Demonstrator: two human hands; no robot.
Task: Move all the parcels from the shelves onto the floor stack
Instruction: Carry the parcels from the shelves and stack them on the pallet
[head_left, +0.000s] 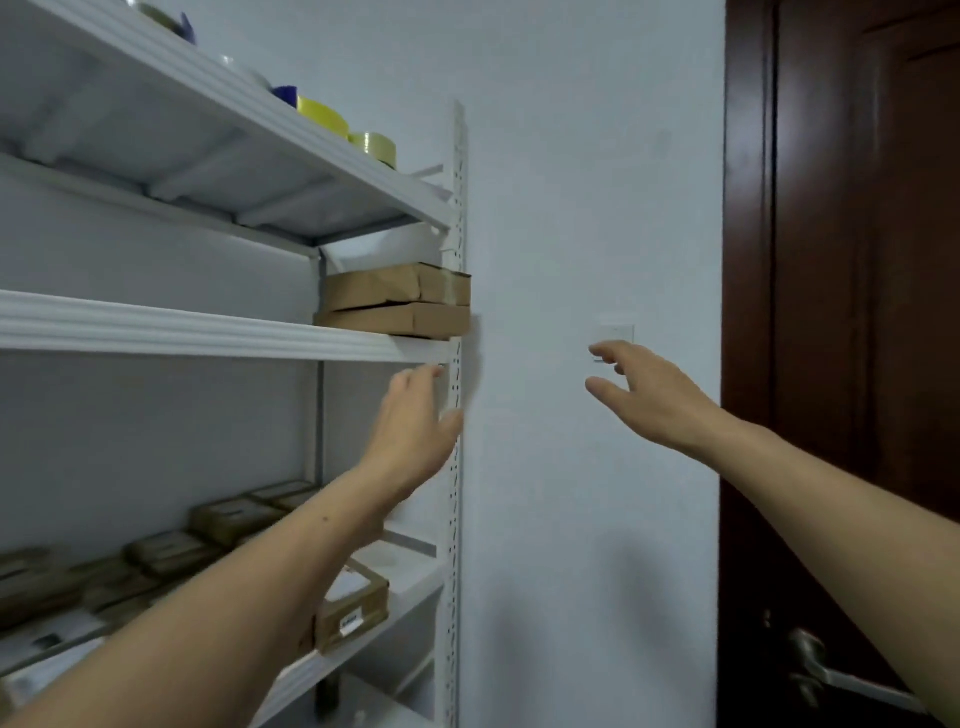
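Directly above empty, loose-fingered left hand (415, 431): two stacked brown cardboard parcels (397, 301), lengthwise along white metal shelf (208, 332); spread-fingered, empty right hand (649, 395) farther off.

Two parcels (397, 301) stacked on the middle shelf's (208, 332) right end — door (841, 312) farther right.

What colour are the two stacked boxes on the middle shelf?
Brown cardboard boxes, seen clearly in the head view.

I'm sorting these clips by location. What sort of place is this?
Probably a small storeroom or packing room: white metal shelving holds brown cardboard parcels, rolls of yellow tape sit on the top shelf, and a dark wooden door stands beside it.
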